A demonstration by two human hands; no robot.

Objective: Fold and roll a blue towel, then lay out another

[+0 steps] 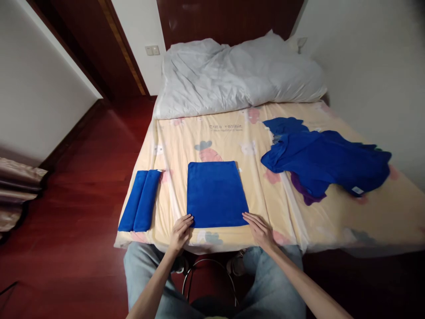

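A blue cloth (216, 192) lies flat and smooth on the bed in front of me, roughly square. My left hand (182, 228) touches its near left corner, the fingers pressed together on the edge. At the near right corner rests my right hand (259, 227), its fingertips on the cloth and the fingers close together. Whether either hand pinches the fabric is hard to see. Two narrow folded blue cloths (141, 200) lie side by side to the left, near the bed's edge. A loose pile of blue cloths (327, 159) is on the right, with a purple cloth (307, 190) showing beneath it.
The bed has a cream patterned sheet (232, 141). A grey-white quilt (232, 77) lies bunched across its far end, below a dark headboard (229, 20). A curtain (18, 192) hangs at the far left. My legs are at the bed's near edge.
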